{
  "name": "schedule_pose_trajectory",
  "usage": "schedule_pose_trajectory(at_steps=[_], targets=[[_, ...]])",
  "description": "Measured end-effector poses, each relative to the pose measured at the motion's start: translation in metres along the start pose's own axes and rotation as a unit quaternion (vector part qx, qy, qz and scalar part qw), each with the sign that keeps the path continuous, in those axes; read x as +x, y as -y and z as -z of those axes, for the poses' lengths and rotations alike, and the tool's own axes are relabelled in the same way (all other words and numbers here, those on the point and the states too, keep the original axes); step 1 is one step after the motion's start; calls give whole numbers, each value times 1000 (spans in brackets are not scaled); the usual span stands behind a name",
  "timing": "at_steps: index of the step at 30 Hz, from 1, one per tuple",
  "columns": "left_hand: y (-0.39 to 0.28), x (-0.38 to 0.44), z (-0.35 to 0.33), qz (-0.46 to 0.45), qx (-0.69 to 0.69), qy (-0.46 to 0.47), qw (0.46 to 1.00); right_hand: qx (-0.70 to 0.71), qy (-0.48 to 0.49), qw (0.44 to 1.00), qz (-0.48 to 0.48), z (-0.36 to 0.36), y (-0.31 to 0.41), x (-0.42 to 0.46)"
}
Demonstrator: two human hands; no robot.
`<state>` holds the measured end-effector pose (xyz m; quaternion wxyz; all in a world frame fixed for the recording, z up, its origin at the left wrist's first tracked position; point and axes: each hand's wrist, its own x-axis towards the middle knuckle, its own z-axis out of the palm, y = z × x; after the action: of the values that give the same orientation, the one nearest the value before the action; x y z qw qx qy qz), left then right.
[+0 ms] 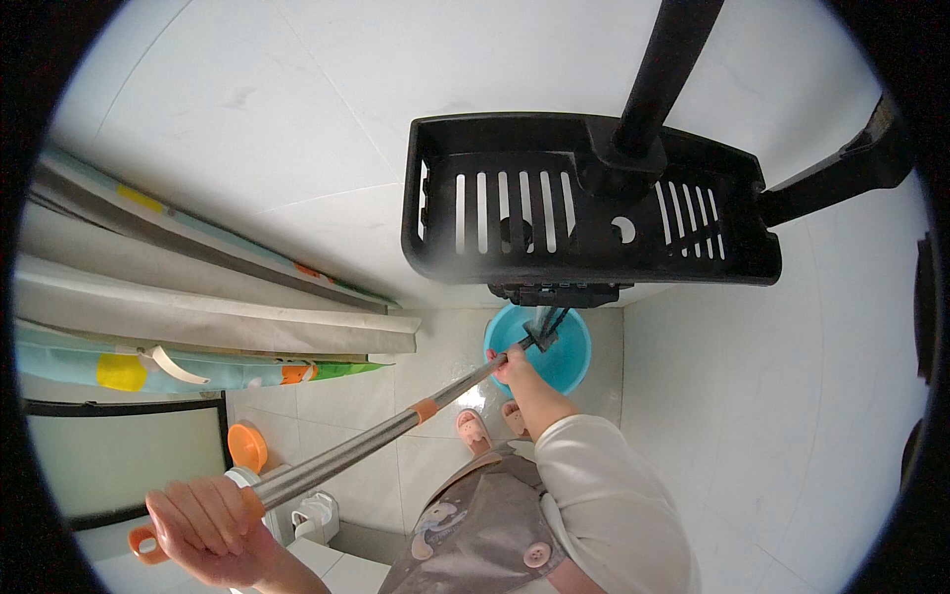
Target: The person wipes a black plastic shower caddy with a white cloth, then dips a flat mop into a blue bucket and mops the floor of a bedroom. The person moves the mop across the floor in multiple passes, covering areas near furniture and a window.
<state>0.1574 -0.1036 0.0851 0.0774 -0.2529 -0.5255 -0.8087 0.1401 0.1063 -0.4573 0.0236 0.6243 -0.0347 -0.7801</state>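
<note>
At the lower left, my left hand (211,527) is wrapped around the orange plastic grip at the end of a metal mop-style pole (349,449). The pole slants up to the right, with an orange collar (425,410) midway. Close to its far end, my right hand (510,365) holds the shaft over a light-blue plastic basin (570,371) on the floor. A dark grey head (547,339) on the pole is over the basin's interior. What looks like a stream of water falls onto it from below the black shelf; the source is partly hidden.
A black slotted shower shelf (519,200) with an upright black pipe (668,67) juts out above the basin. Patterned curtains (223,297) hang at left. An orange bowl (247,448) and white containers (318,512) stand behind the pole. Pink slippers (472,427) rest on wet-looking tiles.
</note>
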Motion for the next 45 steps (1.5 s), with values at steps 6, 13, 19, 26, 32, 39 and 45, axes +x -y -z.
schedule_pose_trajectory(at_steps=[6, 13, 19, 26, 32, 39, 45], targets=[[3, 11, 3, 2, 83, -205, 975, -44, 16, 999, 28, -8, -2, -4], [-11, 12, 26, -17, 78, -165, 983, -150, 29, 988, 19, -22, -23, -13], [-15, 7, 39, -11, 22, -10, 1000, -137, 34, 990, -27, -19, -31, -12], [1, 11, 29, 11, -44, 40, 998, -42, 17, 998, -42, -12, -8, 5], [13, 17, 14, 17, 4, -10, 1000, -65, 16, 998, 16, -8, 7, -9], [-7, 18, 13, -3, 42, -111, 993, -54, 37, 998, 4, -1, 6, -15], [-49, 11, 25, -40, 20, -50, 998, 24, 6, 999, -45, -12, -10, -21]])
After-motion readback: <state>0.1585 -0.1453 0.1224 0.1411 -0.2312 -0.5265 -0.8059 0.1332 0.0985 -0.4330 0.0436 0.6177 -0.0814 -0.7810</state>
